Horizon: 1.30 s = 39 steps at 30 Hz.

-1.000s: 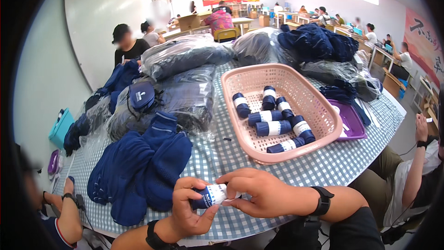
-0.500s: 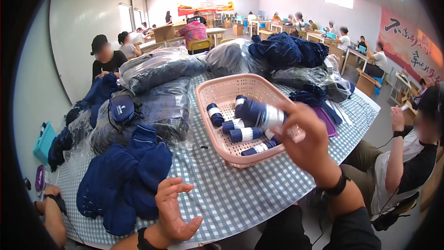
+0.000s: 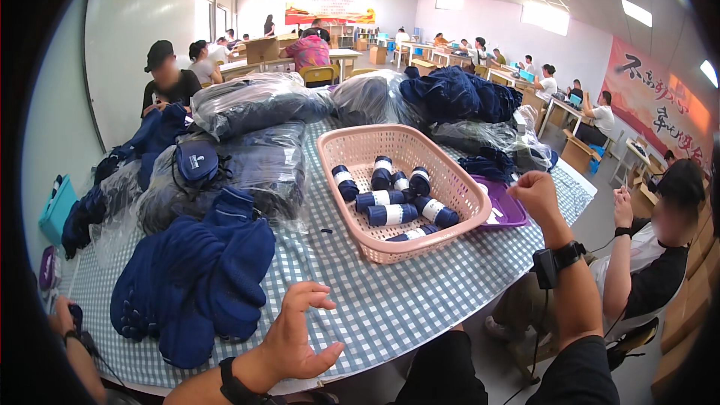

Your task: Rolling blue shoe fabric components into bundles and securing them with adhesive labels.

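Note:
My left hand [image 3: 298, 339] is open above the checkered tablecloth [image 3: 375, 296], thumb and fingers apart, holding nothing. To its left lies a loose navy knitted garment [image 3: 196, 277]. My right hand [image 3: 535, 196] is bent with its fingers drawn together at the edge of a purple tray [image 3: 511, 210]. What its fingertips hold, if anything, is too small to make out. White pieces [image 3: 495, 217] lie in the tray. Between my hands and farther off stands a pink plastic basket [image 3: 386, 246]. Several navy fabric rolls with white bands, such as one roll [image 3: 392, 214], lie in it.
Clear plastic bags of dark garments [image 3: 259, 101] and a navy pile [image 3: 461, 94] line the table's far side. A navy pouch [image 3: 198, 160] rests on a bag. A co-worker [image 3: 645, 232] sits close at the right; another person's hand [image 3: 64, 319] is at the lower left.
My right hand has let go of a banded navy roll, which now lies in the pink basket. The hand has moved right to the purple tray. My left hand stays open.

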{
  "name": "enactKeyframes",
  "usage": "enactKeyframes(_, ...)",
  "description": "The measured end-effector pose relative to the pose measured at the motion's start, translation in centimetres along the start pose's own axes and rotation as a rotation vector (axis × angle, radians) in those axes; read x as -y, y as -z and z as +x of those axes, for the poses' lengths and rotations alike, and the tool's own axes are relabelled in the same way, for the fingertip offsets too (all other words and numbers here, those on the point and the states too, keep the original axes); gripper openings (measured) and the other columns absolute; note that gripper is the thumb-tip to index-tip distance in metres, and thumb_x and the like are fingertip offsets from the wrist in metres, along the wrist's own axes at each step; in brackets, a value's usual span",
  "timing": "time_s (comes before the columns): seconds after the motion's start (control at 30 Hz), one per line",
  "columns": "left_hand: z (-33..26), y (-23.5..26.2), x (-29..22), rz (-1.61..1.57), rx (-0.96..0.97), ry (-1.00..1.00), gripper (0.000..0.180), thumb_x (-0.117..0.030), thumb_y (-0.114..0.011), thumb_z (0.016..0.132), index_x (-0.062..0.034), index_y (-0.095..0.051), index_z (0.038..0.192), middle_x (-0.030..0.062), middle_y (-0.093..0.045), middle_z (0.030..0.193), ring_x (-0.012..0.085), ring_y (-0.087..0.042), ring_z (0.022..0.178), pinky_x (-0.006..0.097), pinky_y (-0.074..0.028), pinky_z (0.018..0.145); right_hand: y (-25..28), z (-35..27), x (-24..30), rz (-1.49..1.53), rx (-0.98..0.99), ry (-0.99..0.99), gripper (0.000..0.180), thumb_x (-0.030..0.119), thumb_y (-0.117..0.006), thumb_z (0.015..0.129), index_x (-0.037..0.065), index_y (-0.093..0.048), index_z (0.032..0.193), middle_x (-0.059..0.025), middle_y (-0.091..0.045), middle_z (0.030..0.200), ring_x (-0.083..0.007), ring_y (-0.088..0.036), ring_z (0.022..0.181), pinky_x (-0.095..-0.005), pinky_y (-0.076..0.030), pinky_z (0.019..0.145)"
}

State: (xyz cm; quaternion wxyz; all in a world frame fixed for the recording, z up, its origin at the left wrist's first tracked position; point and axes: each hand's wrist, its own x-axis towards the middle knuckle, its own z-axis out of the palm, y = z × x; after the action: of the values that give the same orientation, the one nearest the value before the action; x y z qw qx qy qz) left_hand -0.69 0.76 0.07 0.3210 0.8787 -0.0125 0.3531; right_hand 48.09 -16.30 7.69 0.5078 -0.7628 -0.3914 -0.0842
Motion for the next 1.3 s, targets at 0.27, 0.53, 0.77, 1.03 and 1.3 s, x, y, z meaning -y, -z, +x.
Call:
enactKeyframes(0.27,0.2,-0.3,-0.3,-0.019,0.059,0.014,0.065,-0.017,-0.075,0.079,-0.0009,-0.039,0.131,0.0204,-0.051,0.121,0.0272,-0.058,0.101,0.039,-0.048,0.092,-0.8,1.5,-3.8,-0.318,0.22,-0.027,0.022,0.012,-0.076,0.071,-0.005,-0.071,0.083,-0.0076,-0.07,0.074,-0.016,-0.062,0.063,-0.0321,-0.047,0.057)
enactKeyframes(0.53,0.0,-1.0,-0.4,0.062,0.007,-0.114,0.055,-0.021,-0.073,0.082,-0.0015,-0.047,0.127,0.0187,-0.053,0.12,0.0324,-0.06,0.099,0.042,-0.049,0.092,0.4,2.5,-3.3,0.013,-0.094,0.231,0.032,0.01,-0.067,0.088,-0.005,-0.06,0.116,-0.0157,-0.063,0.118,-0.0247,-0.062,0.108,-0.0336,-0.045,0.098)
enactKeyframes(0.77,-0.1,-0.7,-0.8,-0.058,0.31,0.059,0.035,-0.022,-0.071,0.082,-0.0049,-0.06,0.109,0.0114,-0.058,0.108,0.0326,-0.06,0.094,0.042,-0.049,0.083,-5.9,-12.4,18.4,0.424,0.456,0.387,0.007,0.002,-0.067,0.084,-0.001,-0.06,0.085,-0.0121,-0.07,0.086,-0.0163,-0.067,0.073,-0.0278,-0.051,0.067)
enactKeyframes(1.03,-1.4,-3.3,0.4,0.021,0.096,-0.176,0.035,-0.025,-0.071,0.079,-0.0045,-0.06,0.106,0.0154,-0.063,0.1,0.0349,-0.064,0.09,0.045,-0.051,0.078,-19.5,-17.6,27.0,0.281,0.991,0.903,0.029,0.025,-0.081,0.078,0.004,-0.066,0.091,-0.013,-0.067,0.082,-0.0339,-0.067,0.072,-0.0379,-0.054,0.062)
enactKeyframes(1.3,-1.1,-1.7,-0.2,-0.277,0.297,0.128,0.029,-0.026,-0.072,0.077,-0.0008,-0.061,0.07,0.0147,-0.061,0.071,0.0321,-0.062,0.067,0.041,-0.048,0.06,-27.4,-18.3,27.0,0.239,1.126,0.751,0.055,0.045,-0.089,0.068,0.001,-0.066,0.092,-0.0136,-0.068,0.087,-0.0278,-0.068,0.075,-0.0361,-0.055,0.067)
